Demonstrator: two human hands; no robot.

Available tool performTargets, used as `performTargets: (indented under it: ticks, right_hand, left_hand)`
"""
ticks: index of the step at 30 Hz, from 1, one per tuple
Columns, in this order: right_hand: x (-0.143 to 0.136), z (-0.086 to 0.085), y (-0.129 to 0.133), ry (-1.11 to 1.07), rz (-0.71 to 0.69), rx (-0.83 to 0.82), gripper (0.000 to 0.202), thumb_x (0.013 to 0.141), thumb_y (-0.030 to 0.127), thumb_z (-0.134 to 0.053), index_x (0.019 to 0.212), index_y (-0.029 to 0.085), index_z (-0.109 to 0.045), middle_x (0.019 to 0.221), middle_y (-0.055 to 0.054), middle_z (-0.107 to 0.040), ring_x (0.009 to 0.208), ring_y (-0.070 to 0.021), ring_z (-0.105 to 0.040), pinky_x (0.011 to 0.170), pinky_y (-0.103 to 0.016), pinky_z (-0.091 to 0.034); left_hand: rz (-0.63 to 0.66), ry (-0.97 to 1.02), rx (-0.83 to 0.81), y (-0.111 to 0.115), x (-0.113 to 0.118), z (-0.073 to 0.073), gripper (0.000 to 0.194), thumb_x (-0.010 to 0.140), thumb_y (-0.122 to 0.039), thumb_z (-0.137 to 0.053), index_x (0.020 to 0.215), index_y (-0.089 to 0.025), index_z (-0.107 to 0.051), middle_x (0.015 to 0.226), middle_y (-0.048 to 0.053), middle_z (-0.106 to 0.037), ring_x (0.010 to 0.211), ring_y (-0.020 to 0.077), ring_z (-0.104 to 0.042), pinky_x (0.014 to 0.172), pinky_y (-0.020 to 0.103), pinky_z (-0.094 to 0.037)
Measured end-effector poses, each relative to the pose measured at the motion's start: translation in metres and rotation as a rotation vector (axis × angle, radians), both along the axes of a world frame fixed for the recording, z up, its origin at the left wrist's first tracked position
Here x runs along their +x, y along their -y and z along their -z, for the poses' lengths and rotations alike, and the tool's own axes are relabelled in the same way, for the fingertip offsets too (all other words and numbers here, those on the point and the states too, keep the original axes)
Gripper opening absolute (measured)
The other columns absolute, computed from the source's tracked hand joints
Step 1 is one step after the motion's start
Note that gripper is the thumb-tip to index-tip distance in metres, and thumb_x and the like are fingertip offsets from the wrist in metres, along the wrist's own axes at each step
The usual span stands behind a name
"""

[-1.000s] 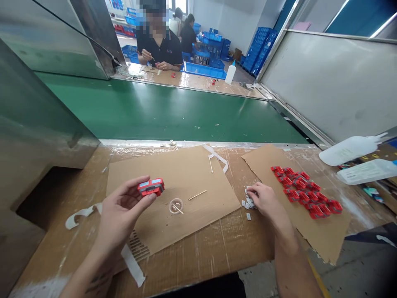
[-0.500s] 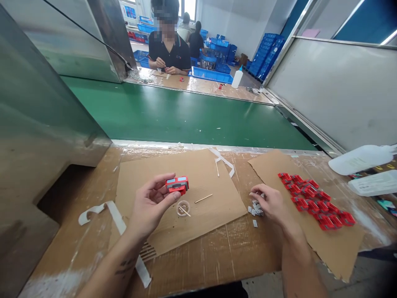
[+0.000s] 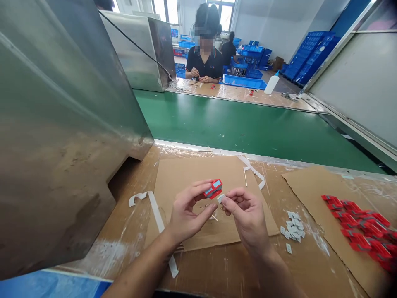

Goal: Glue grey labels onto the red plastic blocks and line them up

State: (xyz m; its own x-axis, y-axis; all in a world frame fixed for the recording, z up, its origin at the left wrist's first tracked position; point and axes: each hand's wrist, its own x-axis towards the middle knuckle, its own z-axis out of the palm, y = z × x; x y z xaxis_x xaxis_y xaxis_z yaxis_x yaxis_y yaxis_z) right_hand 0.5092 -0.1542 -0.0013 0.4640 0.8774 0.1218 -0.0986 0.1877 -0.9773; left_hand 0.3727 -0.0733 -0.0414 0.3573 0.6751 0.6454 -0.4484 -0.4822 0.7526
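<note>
My left hand (image 3: 187, 209) grips a small red plastic part (image 3: 214, 188) with grey trim and light-blue panels, perhaps a toy vehicle body, tilted between thumb and fingers. Close beside it, my right hand (image 3: 248, 215) pinches a small light-grey rectangular piece (image 3: 221, 198) between thumb and fingertips. The two pieces are very near each other; whether they touch I cannot tell. Beneath the hands lies a cardboard sheet (image 3: 176, 178). A small clear cup is mostly hidden behind my hands, with a white stick (image 3: 214, 217) showing. Right of my right hand is a pile of similar grey pieces (image 3: 293, 227).
Several red parts (image 3: 359, 221) sit on a second cardboard sheet (image 3: 310, 186) at right. White tape strips (image 3: 156, 213) lie on the table. A green belt (image 3: 242, 124) runs beyond, with a co-worker (image 3: 204, 62) seated across it. A metal housing (image 3: 62, 136) stands at left.
My right hand has moved left from the pile with a grey piece in its fingers, up to the red part. The red part has tilted. The view has swung left.
</note>
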Motion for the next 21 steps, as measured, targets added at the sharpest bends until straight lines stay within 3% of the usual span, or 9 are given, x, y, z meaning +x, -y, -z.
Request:
performTargets:
  ticks: [3,10,15,18,21]
  right_hand:
    - [-0.002,0.008,0.0,-0.048,-0.02,0.001,0.018,0.079,0.028,-0.085,0.079,0.02,-0.069,0.067,0.003,-0.07,0.058,-0.0059,-0.062,0.055,-0.013,-0.05]
    - [-0.007,0.007,0.001,-0.01,0.021,0.016,0.02,0.08,0.028,-0.084,0.076,0.019,-0.066,0.066,0.004,-0.067,0.059,-0.0058,-0.061,0.056,-0.012,-0.051]
    - [-0.002,0.008,0.002,0.049,-0.01,0.045,0.016,0.082,0.027,-0.083,0.087,0.021,-0.068,0.069,0.003,-0.068,0.06,-0.0083,-0.063,0.058,-0.016,-0.054]
    - [0.005,0.011,0.003,0.206,0.026,0.085,0.034,0.08,0.027,-0.085,0.111,0.026,-0.071,0.089,-0.001,-0.069,0.078,-0.0124,-0.066,0.067,-0.021,-0.058]
    - [0.011,0.013,0.005,0.347,-0.059,0.122,0.042,0.085,0.029,-0.081,0.125,0.031,-0.068,0.118,-0.006,-0.065,0.095,-0.0163,-0.066,0.076,-0.027,-0.059]
  left_hand:
    - [-0.059,-0.062,0.086,0.003,0.001,0.0,0.056,0.082,0.0,-0.074,0.131,-0.024,-0.064,0.133,0.013,-0.067,0.12,0.0246,-0.068,0.098,0.036,-0.063]
    - [-0.136,-0.075,0.159,0.004,0.002,0.004,0.05,0.081,0.001,-0.076,0.125,-0.022,-0.066,0.13,0.013,-0.069,0.116,0.024,-0.071,0.098,0.037,-0.062]
    - [-0.077,-0.033,0.125,0.003,0.001,0.001,0.052,0.08,0.002,-0.075,0.125,-0.023,-0.068,0.126,0.01,-0.072,0.116,0.0218,-0.071,0.097,0.032,-0.062]
    - [0.014,0.002,0.032,0.002,-0.001,-0.002,0.052,0.08,0.002,-0.076,0.124,-0.024,-0.069,0.12,0.008,-0.075,0.115,0.0198,-0.071,0.096,0.028,-0.062]
    - [0.078,0.005,-0.049,0.005,-0.003,-0.004,0.054,0.079,0.001,-0.078,0.125,-0.024,-0.069,0.118,0.008,-0.076,0.109,0.0187,-0.074,0.094,0.025,-0.063]
